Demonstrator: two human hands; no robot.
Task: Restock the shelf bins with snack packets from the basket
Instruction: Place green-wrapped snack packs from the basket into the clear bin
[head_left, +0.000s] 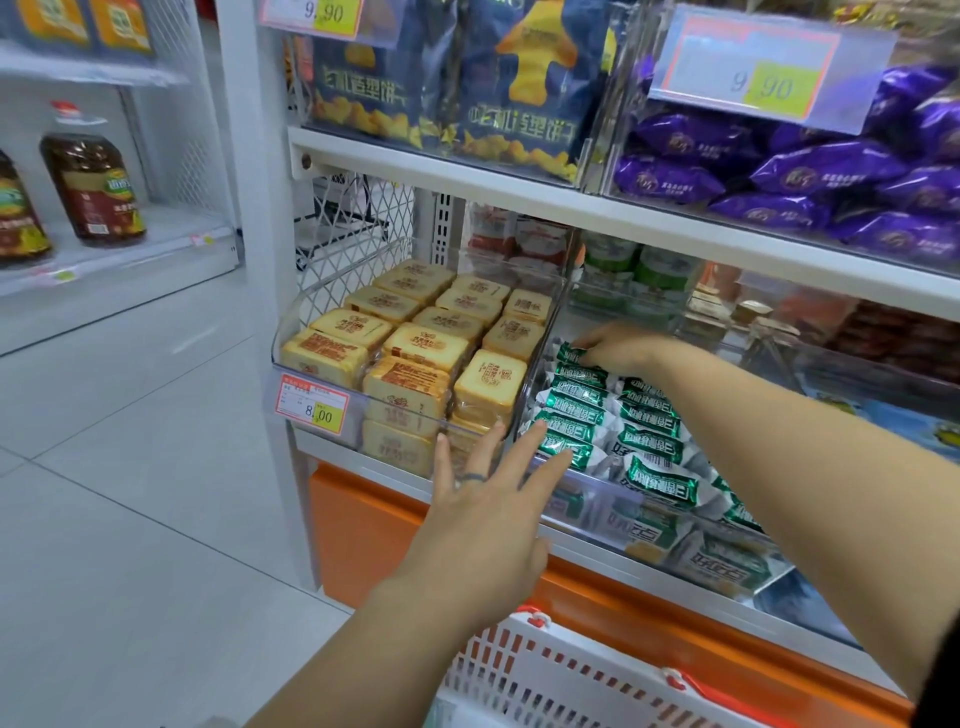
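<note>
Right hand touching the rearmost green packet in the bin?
Touching. Head view: the right hand curls onto the end of the rearmost green packet, with no gap visible between them.

The clear plastic bin (597, 506) on the right has open room at its far end, behind rows of green-and-white foil snack packets (649, 447). The white shelf board (519, 196) caps it overhead. Its clear divider wall (541, 364) closes the left, against tightly packed yellow wrapped cakes (426, 348).

1 head view — close, down onto bins (306, 322).
</note>
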